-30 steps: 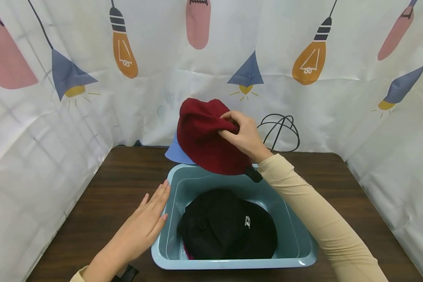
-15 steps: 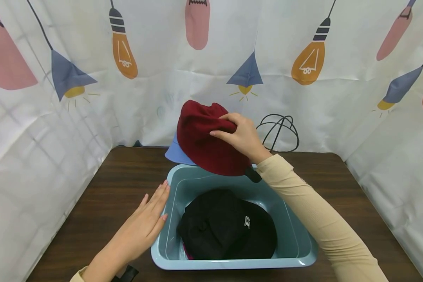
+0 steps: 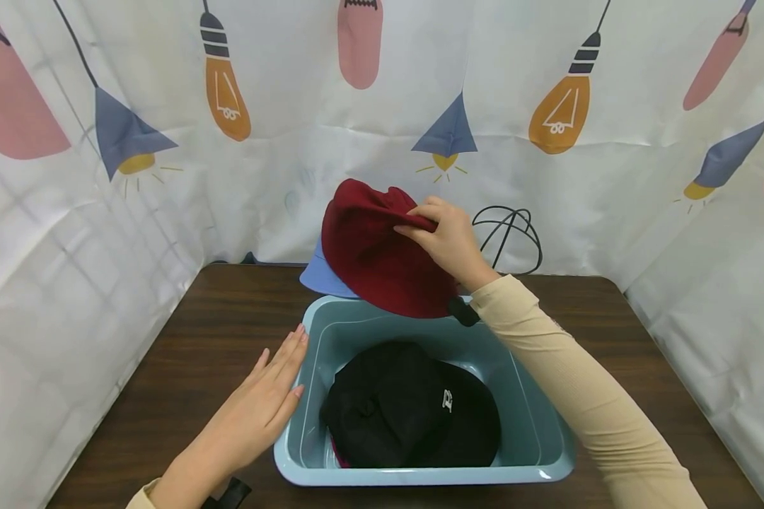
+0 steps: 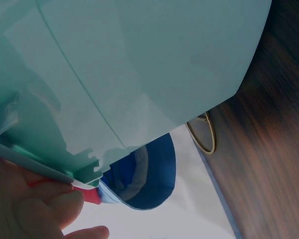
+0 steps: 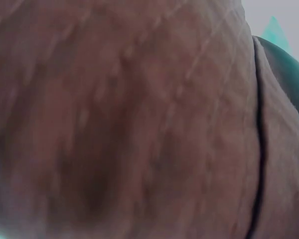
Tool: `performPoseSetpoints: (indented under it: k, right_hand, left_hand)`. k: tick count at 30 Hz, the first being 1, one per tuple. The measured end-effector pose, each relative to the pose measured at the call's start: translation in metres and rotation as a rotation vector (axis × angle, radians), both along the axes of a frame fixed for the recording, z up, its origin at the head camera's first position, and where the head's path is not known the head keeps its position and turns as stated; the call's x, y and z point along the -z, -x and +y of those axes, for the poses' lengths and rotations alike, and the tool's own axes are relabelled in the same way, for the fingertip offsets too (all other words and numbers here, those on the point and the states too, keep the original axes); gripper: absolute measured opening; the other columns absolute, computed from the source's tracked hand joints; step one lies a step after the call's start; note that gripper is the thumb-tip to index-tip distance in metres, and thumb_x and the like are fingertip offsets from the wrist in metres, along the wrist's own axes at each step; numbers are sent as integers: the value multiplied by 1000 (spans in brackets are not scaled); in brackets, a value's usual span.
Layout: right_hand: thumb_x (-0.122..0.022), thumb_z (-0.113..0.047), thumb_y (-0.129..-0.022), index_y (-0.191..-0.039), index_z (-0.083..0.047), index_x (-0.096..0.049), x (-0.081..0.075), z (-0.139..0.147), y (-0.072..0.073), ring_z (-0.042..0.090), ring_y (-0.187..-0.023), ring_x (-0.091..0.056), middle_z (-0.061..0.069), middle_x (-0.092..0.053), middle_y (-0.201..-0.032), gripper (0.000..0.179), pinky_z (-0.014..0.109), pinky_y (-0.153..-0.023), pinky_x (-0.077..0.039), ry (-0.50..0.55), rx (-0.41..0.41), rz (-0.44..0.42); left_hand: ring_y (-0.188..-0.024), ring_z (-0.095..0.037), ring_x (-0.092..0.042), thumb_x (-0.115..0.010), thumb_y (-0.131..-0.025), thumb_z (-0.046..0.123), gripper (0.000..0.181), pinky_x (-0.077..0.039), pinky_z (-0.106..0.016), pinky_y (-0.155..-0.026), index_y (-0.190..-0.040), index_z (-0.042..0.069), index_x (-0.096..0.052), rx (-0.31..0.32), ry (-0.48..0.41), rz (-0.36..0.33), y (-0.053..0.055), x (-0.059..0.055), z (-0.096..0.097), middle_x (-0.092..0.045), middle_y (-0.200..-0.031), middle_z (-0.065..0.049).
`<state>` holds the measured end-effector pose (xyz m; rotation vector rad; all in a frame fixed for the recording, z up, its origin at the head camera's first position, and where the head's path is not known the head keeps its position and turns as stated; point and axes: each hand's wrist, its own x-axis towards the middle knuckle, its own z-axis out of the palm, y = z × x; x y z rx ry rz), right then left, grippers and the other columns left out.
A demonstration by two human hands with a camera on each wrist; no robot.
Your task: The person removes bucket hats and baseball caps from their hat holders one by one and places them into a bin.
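In the head view, a dark red bucket hat (image 3: pixel 388 258) hangs above the far rim of the light blue bin (image 3: pixel 423 477). My right hand (image 3: pixel 452 237) pinches a fold of its cloth between thumb and fingers. Stitched hat cloth (image 5: pixel 154 119) fills most of the right wrist view. My left hand (image 3: pixel 264 403) lies against the bin's left side with straight fingers. Inside the bin sits a black cap (image 3: pixel 407 410) with a small white mark. Behind the red hat, part of a blue hat (image 3: pixel 327 276) shows; the left wrist view looks into this blue hat (image 4: pixel 162 172).
A black wire hat stand (image 3: pixel 512 240) is at the table's back, right of the hats. The dark wooden table (image 3: pixel 223 332) ends at a white printed curtain (image 3: pixel 280 177). A bit of magenta (image 3: pixel 339 456) peeks from under the black cap.
My right hand loosened over the hat's crown, then shifted slightly right and up and now pinches a fold there. The red hat stays nearly in place. The left hand has not moved.
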<state>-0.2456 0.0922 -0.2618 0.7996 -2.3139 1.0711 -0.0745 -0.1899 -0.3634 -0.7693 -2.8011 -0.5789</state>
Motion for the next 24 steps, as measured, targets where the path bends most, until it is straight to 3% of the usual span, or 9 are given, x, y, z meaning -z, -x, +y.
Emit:
performPoseSetpoints:
  k: [18, 24]
  right_hand:
    - [-77, -7, -79, -82, -2, -72, -13, 18, -11, 14, -74, -57, 6, -66, -80, 8, 26, -65, -45, 139, -45, 62]
    - [-77, -3, -79, -79, 0, -71, -15, 27, -15, 12, -71, -55, 7, -65, -78, 6, 22, -63, -45, 176, -80, 68]
  left_hand:
    - [-143, -29, -16, -46, -100, 22, 62, -11, -51, -114, -152, 3, -18, -9, 13, -75, 2, -3, 1, -14, -158, -9]
    - [-144, -26, -16, -47, -100, 22, 62, -16, -54, -112, -152, 5, -17, -11, 4, -60, 1, -2, 1, -15, -158, -8]
